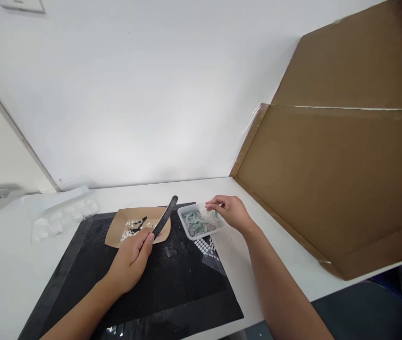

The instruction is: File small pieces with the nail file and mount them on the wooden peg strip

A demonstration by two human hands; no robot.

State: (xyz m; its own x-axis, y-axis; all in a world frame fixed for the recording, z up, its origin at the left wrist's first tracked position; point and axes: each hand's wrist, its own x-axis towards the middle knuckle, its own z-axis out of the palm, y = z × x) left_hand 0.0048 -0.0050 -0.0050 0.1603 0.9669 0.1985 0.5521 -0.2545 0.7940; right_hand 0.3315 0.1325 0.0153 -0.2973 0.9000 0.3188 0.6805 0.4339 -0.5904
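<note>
My left hand (pixel 133 259) is closed around the lower end of a black nail file (pixel 165 218), which slants up and to the right. Beneath it is a brown paper tray (pixel 116 226) with small white pieces and dark scraps inside. My right hand (pixel 232 212) hovers at the right edge of a clear plastic container (pixel 187 230), thumb and fingers pinched together. Whatever is between those fingertips is too small to make out. Thin translucent and greenish pieces (pixel 198 223) fill the container.
A black mat (pixel 172 288) covers part of the white table (pixel 3 278). A sheet of white adhesive dots (pixel 206 248) lies by the container. Clear packaging with white pads (pixel 62 217) rests at left. A large cardboard panel (pixel 328 179) stands at right, a white wall (pixel 144 104) behind.
</note>
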